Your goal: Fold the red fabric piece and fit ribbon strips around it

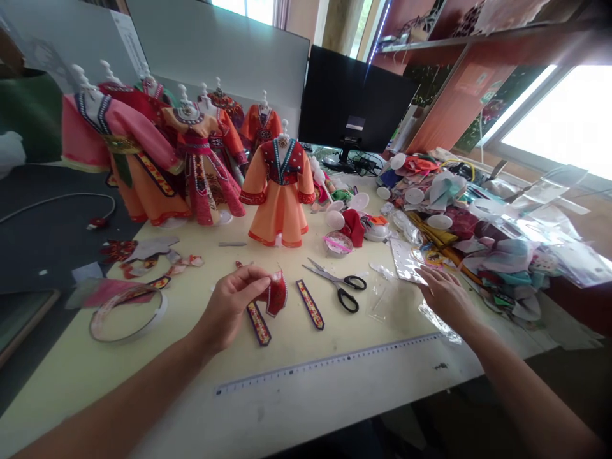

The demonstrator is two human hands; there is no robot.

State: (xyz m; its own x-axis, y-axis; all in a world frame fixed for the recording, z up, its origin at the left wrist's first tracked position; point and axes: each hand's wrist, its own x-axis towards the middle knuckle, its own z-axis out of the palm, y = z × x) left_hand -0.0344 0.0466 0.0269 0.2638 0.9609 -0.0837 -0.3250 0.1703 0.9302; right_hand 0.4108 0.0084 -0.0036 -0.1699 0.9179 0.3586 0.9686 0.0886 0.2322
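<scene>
Red embroidered doll-garment piece [276,294]: your left hand [230,307] grasps it, fingers clenched; your right hand [444,296] has fingers released, near a clear plastic sleeve [382,303].

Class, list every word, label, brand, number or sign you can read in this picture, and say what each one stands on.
Nothing can be read for certain: the marks along the long ruler are too small, and the printed sheet by the window is too blurred.
</scene>
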